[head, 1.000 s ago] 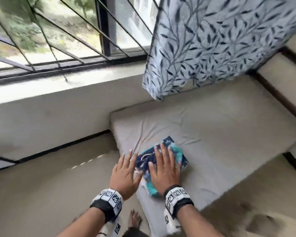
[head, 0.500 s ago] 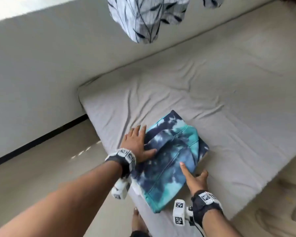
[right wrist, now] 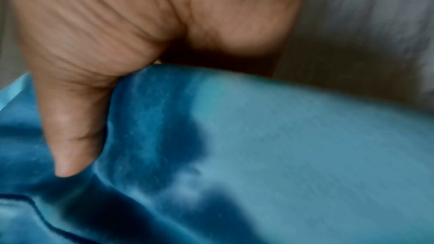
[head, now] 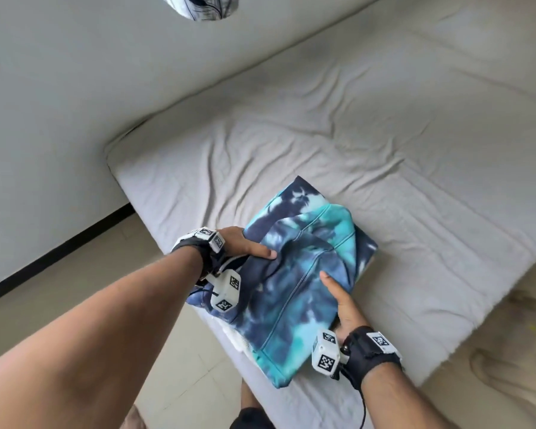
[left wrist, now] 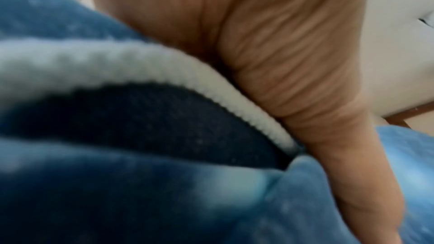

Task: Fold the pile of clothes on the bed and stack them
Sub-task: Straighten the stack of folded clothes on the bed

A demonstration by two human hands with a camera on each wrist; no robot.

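A folded blue, teal and navy tie-dye garment [head: 294,267] lies near the front corner of the grey mattress [head: 384,168]. My left hand [head: 245,247] grips its left edge, thumb on top, fingers tucked under the cloth. My right hand [head: 342,305] grips its right edge the same way, thumb lying on top. Up close in the left wrist view, my left hand [left wrist: 293,81] sits against the garment [left wrist: 117,192] and its white lining. The right wrist view shows my right hand [right wrist: 77,118] with its thumb pressed into the teal cloth [right wrist: 258,155].
The mattress reaches back and right under a wrinkled sheet. A leaf-print curtain [head: 201,7] hangs at the top. A grey wall [head: 75,88] stands left, and tiled floor [head: 75,274] lies below it. My bare foot [head: 251,397] is at the mattress front edge.
Both hands went from pressing flat on the garment to gripping its left and right edges, with fingers slipped underneath. The head view dropped and came closer to the mattress.
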